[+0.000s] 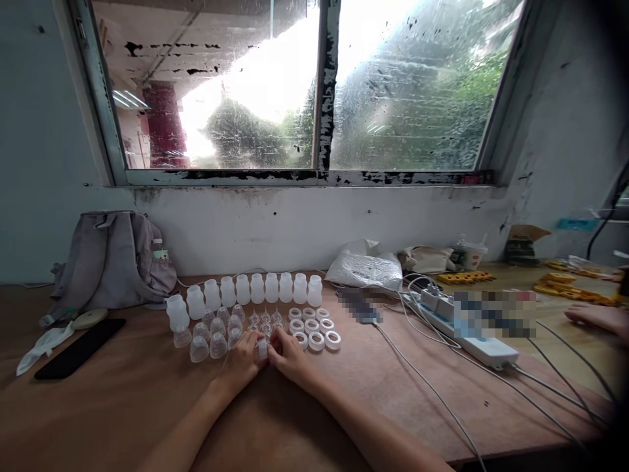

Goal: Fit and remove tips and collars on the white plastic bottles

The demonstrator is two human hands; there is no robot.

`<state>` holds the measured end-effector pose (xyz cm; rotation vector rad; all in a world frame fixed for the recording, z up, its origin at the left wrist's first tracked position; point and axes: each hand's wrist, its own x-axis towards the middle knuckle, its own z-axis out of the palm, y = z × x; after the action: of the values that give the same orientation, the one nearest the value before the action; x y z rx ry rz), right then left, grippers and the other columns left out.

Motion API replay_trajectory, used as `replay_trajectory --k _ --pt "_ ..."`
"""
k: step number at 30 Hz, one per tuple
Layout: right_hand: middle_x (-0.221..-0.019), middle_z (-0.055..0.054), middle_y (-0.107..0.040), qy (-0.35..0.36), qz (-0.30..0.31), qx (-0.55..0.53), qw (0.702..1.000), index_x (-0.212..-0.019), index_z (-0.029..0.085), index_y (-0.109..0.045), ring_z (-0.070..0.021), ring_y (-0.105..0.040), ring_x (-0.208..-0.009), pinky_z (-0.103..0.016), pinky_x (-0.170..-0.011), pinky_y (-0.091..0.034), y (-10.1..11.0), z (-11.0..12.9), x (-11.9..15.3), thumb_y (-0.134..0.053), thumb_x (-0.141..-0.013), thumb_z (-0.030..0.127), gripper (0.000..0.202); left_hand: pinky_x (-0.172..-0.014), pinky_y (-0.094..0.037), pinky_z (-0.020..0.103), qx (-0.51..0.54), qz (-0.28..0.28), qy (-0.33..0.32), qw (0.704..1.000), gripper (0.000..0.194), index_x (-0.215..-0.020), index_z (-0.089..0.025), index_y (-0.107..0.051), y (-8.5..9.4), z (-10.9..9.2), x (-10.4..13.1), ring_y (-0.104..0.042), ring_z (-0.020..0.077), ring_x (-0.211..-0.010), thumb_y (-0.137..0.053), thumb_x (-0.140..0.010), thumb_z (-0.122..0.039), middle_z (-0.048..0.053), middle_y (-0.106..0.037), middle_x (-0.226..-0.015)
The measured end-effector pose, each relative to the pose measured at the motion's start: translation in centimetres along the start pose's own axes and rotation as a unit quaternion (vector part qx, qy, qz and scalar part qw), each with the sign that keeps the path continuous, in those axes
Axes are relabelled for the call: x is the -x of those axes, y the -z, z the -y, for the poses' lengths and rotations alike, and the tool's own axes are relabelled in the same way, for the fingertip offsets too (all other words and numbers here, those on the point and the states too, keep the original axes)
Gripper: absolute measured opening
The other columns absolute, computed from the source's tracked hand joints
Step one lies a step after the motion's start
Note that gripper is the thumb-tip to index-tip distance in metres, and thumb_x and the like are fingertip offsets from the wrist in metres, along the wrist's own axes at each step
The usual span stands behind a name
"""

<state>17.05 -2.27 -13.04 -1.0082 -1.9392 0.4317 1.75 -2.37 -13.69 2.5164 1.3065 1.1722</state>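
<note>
My left hand (pixel 242 354) is closed on a white bottle collar ring (pixel 263 348) held just above the table. My right hand (pixel 289 354) meets it from the other side, its fingers pinched together at the ring's edge; whether a nipple sits inside is too small to tell. Just beyond my fingers stand several clear silicone nipples (pixel 265 319). To the left are several clear dome caps (pixel 199 349), and to the right, rows of white collar rings (pixel 316 341) lie flat. Frosted baby bottles (pixel 257 288) form a long row behind them.
A grey backpack (pixel 115 255) leans by the wall at left, near a black phone-like slab (pixel 79 349). At right lie a silver bag (pixel 366 265), a white power strip (pixel 484 347) and trailing cables (pixel 432 387). Another person's hand (pixel 592 314) rests at the far right.
</note>
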Motion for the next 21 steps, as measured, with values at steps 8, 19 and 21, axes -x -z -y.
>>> replay_trajectory --k 8,19,21 --pt "-0.057 0.005 -0.045 -0.007 0.009 -0.020 1.000 -0.068 0.019 -0.039 -0.0087 -0.042 -0.051 -0.018 -0.049 -0.031 0.1 -0.1 -0.1 -0.043 -0.062 0.009 0.012 -0.071 -0.046 0.034 -0.025 0.007 -0.014 1.000 0.022 -0.089 -0.021 -0.049 0.2 -0.1 0.0 -0.054 0.0198 -0.082 -0.055 -0.069 -0.027 0.004 -0.056 -0.085" --pt "-0.060 0.004 -0.044 0.015 0.008 0.009 1.000 -0.073 0.020 -0.041 -0.0097 -0.042 -0.053 -0.019 -0.051 -0.032 0.2 0.0 0.1 -0.039 -0.057 0.006 0.021 -0.075 -0.046 0.034 -0.004 0.033 -0.047 0.998 0.031 -0.097 -0.021 -0.051 1.1 -0.7 0.0 -0.054 0.0204 -0.088 -0.056 -0.066 -0.022 0.006 -0.058 -0.092" --pt "-0.064 0.003 -0.046 0.031 0.008 0.023 0.999 -0.073 0.020 -0.041 -0.0109 -0.044 -0.058 -0.020 -0.054 -0.033 0.3 0.1 0.2 -0.038 -0.057 0.005 0.022 -0.078 -0.045 0.035 -0.011 0.043 -0.068 0.997 0.032 -0.099 -0.021 -0.051 1.6 -0.5 -0.1 -0.053 0.0211 -0.090 -0.055 -0.067 -0.021 0.006 -0.058 -0.094"
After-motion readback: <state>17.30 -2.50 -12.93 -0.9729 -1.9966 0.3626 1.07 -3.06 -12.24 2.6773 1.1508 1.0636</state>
